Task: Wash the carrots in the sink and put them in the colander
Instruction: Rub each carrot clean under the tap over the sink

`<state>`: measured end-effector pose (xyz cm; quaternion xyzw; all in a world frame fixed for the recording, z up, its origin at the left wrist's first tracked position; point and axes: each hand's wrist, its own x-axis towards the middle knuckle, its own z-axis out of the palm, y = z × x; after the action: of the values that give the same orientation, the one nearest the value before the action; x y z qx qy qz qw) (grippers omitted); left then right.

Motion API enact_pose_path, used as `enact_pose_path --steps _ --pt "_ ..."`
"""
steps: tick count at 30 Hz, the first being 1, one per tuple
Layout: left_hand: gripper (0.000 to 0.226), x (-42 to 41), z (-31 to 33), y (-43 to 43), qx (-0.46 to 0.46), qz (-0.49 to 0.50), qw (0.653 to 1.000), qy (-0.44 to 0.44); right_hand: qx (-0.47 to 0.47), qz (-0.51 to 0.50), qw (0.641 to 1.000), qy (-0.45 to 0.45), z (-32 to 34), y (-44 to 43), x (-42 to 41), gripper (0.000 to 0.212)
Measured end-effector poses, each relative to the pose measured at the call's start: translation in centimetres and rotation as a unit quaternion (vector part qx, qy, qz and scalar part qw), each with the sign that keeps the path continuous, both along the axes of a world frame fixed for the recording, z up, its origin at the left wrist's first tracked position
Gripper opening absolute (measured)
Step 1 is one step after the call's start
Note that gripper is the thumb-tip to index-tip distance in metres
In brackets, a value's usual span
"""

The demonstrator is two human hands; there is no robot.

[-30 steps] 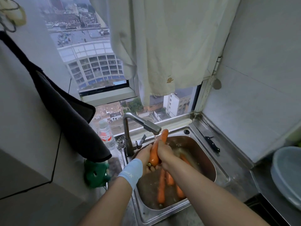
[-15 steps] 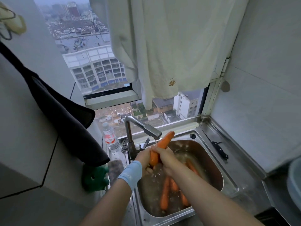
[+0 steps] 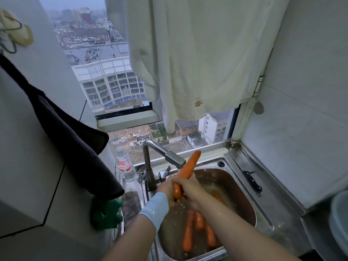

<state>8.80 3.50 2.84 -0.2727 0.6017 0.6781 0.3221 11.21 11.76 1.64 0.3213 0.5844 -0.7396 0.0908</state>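
Carrot is up out of the basin, tilted, tip pointing up and right, crossing just under the faucet spout. Both hands are on its lower end. Right hand: grip wrapped round it from the front. Left hand: grip closed on it from behind, fingers mostly hidden. Pale blue wristband on the left wrist.

Below the hands, the other carrots lie in the sink: at least three lengthwise on the bottom, one more partly hidden behind the right forearm. Basin bottom is wet and murky, with splashing near the hands.

Bench is stainless steel, one piece with the sink, and runs into a corner. Black-handled knife lies flat on it right of the basin, near the wall. Round strainer plug sits left of the faucet base. Plastic water bottle with a red label stands upright beside it. Green object at the bench's left edge is blurred, can't tell what it is. Pale round container at the right frame edge is cut off, can't tell if it's the colander.

Room is a narrow nook with plain pale walls on both sides. Window behind the sink looks out from high up over city buildings. Off-white cloth hangs over the right part of the window. Dark cloth hangs on the left wall.
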Motion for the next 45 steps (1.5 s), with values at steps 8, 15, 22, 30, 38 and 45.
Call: enact_pose_path --steps 8,15,22,30,38,45 --pt "0.027 1.2 1.6 0.2 0.071 -0.038 0.997 0.013 0.057 -0.103 0.993 0.017 1.2 -0.2 -1.5 0.062" --pt "0.049 0.2 -0.6 -1.7 -0.163 -0.19 0.944 0.214 0.043 -0.057 0.997 -0.019 0.4 -1.2 -0.9 0.05" --pt "0.032 0.1 0.2 -3.7 0.018 -0.125 0.992 0.028 -0.057 -0.014 0.998 0.022 0.2 -0.2 -0.2 0.056" --pt "0.068 -1.1 -1.0 -2.6 -0.156 -0.255 0.944 0.142 0.105 -0.11 0.988 -0.005 0.5 -0.9 -2.2 0.045" --pt "0.062 0.0 -1.2 -2.7 -0.088 -0.167 0.98 0.068 -0.031 -0.042 0.999 -0.005 -0.2 -1.3 -0.6 0.034" --pt "0.059 -0.7 -0.2 -4.1 -0.195 -0.345 0.913 0.102 0.048 -0.01 0.997 -0.053 0.2 -1.0 -0.9 0.047"
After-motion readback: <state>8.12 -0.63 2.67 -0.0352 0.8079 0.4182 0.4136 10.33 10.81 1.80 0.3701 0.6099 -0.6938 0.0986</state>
